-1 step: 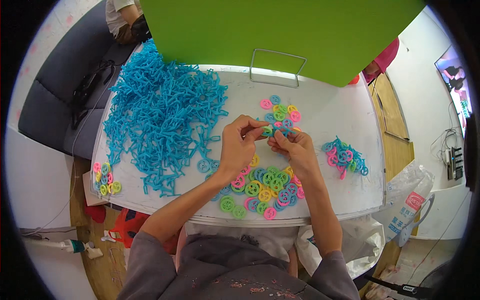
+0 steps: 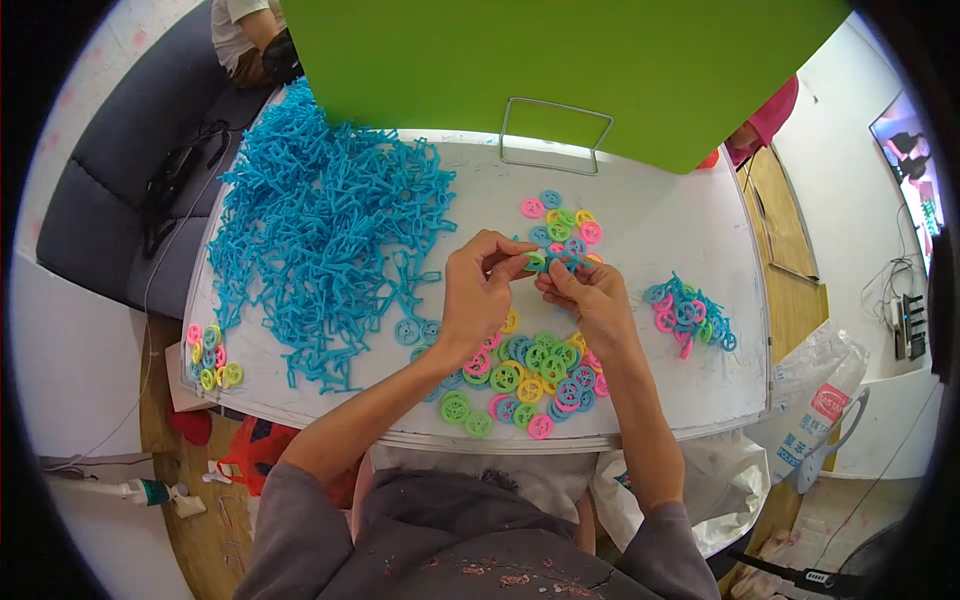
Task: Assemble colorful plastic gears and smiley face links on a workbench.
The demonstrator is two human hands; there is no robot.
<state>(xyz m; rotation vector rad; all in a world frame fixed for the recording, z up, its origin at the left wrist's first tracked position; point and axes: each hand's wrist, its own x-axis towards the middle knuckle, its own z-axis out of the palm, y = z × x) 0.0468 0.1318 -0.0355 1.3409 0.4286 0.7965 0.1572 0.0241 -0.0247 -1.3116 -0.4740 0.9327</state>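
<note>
Over the middle of the white table, my left hand [image 2: 478, 292] pinches a small green plastic wheel [image 2: 535, 262] between thumb and fingertips. Close against it, my right hand [image 2: 598, 305] grips a thin blue plastic frame piece [image 2: 568, 258], partly covered by the fingers. Whether wheel and frame are joined is too small to tell. Just beyond the hands lies a cluster of coloured toy wheels [image 2: 558, 230]. A larger spread of pink, green, yellow and blue wheels [image 2: 530, 385] lies below the hands, between my forearms.
A large heap of blue frame pieces [image 2: 320, 220] covers the table's left side. At the right sits a small pile of blue frames with wheels [image 2: 690, 315]. More wheels [image 2: 210, 355] lie at the left corner. A green panel [image 2: 560, 60] with a wire handle stands at the far edge.
</note>
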